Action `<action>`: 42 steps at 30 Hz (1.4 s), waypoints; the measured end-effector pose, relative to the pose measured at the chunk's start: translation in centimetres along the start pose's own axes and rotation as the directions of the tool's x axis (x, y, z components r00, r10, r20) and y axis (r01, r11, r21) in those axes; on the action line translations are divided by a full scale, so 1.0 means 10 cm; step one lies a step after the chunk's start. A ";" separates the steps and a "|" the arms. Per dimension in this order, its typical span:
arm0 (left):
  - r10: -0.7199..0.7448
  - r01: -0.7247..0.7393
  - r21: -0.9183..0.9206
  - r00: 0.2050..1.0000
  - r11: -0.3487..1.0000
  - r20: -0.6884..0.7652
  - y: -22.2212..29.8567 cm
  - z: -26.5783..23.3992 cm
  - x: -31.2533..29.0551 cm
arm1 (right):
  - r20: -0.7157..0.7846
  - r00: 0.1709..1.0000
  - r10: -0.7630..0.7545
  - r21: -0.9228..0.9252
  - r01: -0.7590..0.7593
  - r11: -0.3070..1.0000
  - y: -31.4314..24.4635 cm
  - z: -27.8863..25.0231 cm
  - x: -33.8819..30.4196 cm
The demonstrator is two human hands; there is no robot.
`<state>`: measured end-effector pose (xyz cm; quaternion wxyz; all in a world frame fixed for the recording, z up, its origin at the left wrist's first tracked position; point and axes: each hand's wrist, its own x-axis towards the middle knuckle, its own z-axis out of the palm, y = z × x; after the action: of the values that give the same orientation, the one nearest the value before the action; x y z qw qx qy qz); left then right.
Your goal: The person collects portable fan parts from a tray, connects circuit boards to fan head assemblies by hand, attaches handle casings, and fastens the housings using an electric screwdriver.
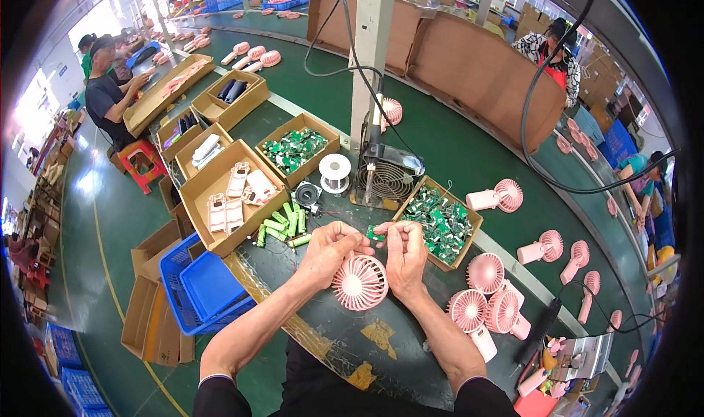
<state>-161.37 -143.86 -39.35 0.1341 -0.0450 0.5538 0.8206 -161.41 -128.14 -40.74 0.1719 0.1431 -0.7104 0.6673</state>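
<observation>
Both my hands meet over the dark green bench, above a pink handheld fan (pixel 360 281) whose round grille faces up between my wrists. My right hand (pixel 407 257) pinches a small green circuit board (pixel 375 234) by its edge. Close beside the board, the fingers of my left hand (pixel 331 252) are pressed together; whatever they grip is hidden. The fan's handle is mostly covered by my hands. Left of them lie several green cylindrical batteries (pixel 282 225). To the right stands a cardboard box of circuit boards (pixel 469 245).
A solder spool (pixel 335 174) and a small black fan unit (pixel 386 176) stand behind my hands. Boxes of pink casings (pixel 192 191) and more boards (pixel 264 147) sit left. Pink fans (pixel 469 311) cluster right. A blue basket (pixel 176 300) is at the bench's left edge. Cables hang overhead.
</observation>
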 end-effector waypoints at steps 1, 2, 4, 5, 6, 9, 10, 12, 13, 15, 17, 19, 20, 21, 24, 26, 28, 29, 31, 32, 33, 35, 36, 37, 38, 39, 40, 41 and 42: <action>0.002 -0.002 0.001 1.000 1.000 0.000 0.01 0.00 0.01 | -0.002 1.000 -0.007 0.000 0.007 1.000 0.02 0.01 0.01; 0.001 -0.001 -0.001 1.000 1.000 0.001 0.02 0.00 0.02 | -0.003 1.000 -0.013 0.000 0.013 1.000 0.03 0.01 0.01; 0.002 -0.002 -0.002 1.000 1.000 0.002 0.04 -0.01 0.04 | -0.004 1.000 -0.012 0.001 0.012 1.000 0.02 0.03 0.03; 0.007 -0.007 -0.003 1.000 1.000 0.003 0.04 -0.01 0.05 | -0.006 1.000 -0.009 0.001 0.009 1.000 0.02 0.03 0.04; 0.013 -0.013 -0.005 1.000 1.000 0.005 0.05 -0.01 0.06 | -0.007 1.000 -0.012 0.002 0.012 1.000 0.01 0.03 0.04; 0.006 -0.006 0.006 1.000 1.000 0.003 0.07 -0.02 0.10 | -0.005 1.000 -0.011 -0.013 0.011 1.000 0.01 0.04 0.06; 0.010 -0.010 0.008 1.000 1.000 0.004 0.07 -0.02 0.12 | -0.008 1.000 -0.011 -0.027 0.011 1.000 0.02 0.04 0.06; -0.006 0.006 0.003 1.000 1.000 -0.006 0.06 -0.02 0.13 | -0.013 1.000 -0.013 -0.042 0.013 0.999 0.05 0.04 0.07; -0.005 0.005 0.004 1.000 1.000 -0.003 0.07 -0.02 0.14 | -0.021 1.000 -0.022 -0.046 0.022 0.999 0.06 0.04 0.08; 0.010 -0.011 0.007 1.000 1.000 0.026 0.10 -0.02 0.15 | -0.025 0.999 -0.032 -0.052 0.031 0.998 0.07 0.04 0.09; 0.011 -0.011 -0.004 1.000 1.000 0.020 0.13 -0.02 0.16 | -0.024 0.998 -0.050 -0.070 0.048 0.996 0.06 0.06 0.11; 0.012 -0.012 -0.010 1.000 1.000 0.024 0.12 -0.03 0.19 | -0.028 0.998 -0.049 -0.074 0.047 0.996 0.05 0.06 0.13; 0.015 -0.015 -0.011 1.000 1.000 0.023 0.12 -0.04 0.19 | -0.032 0.998 -0.051 -0.077 0.048 0.996 0.05 0.06 0.14; 0.019 -0.019 -0.012 1.000 1.000 0.021 0.12 -0.04 0.20 | -0.032 0.998 -0.049 -0.077 0.047 0.996 0.05 0.07 0.14; 0.016 -0.016 -0.004 0.999 1.000 0.031 0.11 -0.06 0.23 | -0.042 0.997 -0.066 -0.075 0.063 0.995 0.06 0.08 0.16; 0.015 -0.015 -0.001 1.000 1.000 0.028 0.12 -0.07 0.24 | -0.038 0.996 -0.084 -0.068 0.081 0.994 0.07 0.09 0.17; 0.012 -0.012 0.001 1.000 1.000 0.026 0.14 -0.06 0.26 | -0.033 0.996 -0.080 -0.081 0.077 0.994 0.08 0.08 0.18; 0.012 -0.013 0.007 1.000 1.000 0.020 0.15 -0.04 0.25 | -0.029 0.997 -0.077 -0.093 0.074 0.993 0.08 0.07 0.19; 0.013 -0.014 0.015 1.000 1.000 0.013 0.18 -0.03 0.25 | -0.037 0.995 -0.090 -0.081 0.086 0.993 0.07 0.09 0.20; 0.009 -0.009 0.016 1.000 1.000 0.009 0.18 -0.02 0.25 | -0.046 0.994 -0.102 -0.069 0.099 0.993 0.07 0.09 0.20; 0.005 -0.005 0.018 1.000 1.000 0.007 0.19 -0.02 0.26 | -0.048 0.994 -0.103 -0.069 0.100 0.993 0.07 0.09 0.21; 0.004 -0.004 0.010 1.000 1.000 0.014 0.20 -0.03 0.27 | -0.043 0.994 -0.105 -0.074 0.101 0.992 0.07 0.09 0.22; 0.002 -0.002 0.001 1.000 1.000 0.018 0.20 -0.03 0.27 | -0.043 0.993 -0.105 -0.073 0.102 0.992 0.07 0.10 0.22; 0.003 -0.003 0.002 1.000 1.000 0.018 0.21 -0.03 0.27 | -0.049 0.994 -0.101 -0.066 0.098 0.993 0.06 0.11 0.22; -0.007 0.007 -0.001 1.000 1.000 0.019 0.22 -0.04 0.27 | -0.055 0.994 -0.097 -0.059 0.093 0.994 0.05 0.11 0.23; -0.017 0.017 -0.005 1.000 1.000 0.019 0.22 -0.04 0.28 | -0.054 0.994 -0.098 -0.059 0.095 0.994 0.06 0.12 0.23; -0.015 0.015 -0.006 1.000 1.000 0.019 0.22 -0.05 0.28 | -0.053 0.993 -0.101 -0.063 0.098 0.993 0.06 0.12 0.23; -0.016 0.016 -0.008 1.000 1.000 0.015 0.22 -0.06 0.29 | -0.052 0.993 -0.104 -0.067 0.101 0.993 0.07 0.13 0.24; -0.016 0.016 -0.002 1.000 1.000 0.010 0.23 -0.05 0.29 | -0.055 0.993 -0.107 -0.063 0.104 0.993 0.07 0.12 0.24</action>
<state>-164.85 -144.59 -38.12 0.1435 -0.0453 0.5518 0.8203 -163.94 -129.24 -40.36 0.2319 0.1555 -0.7162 0.6396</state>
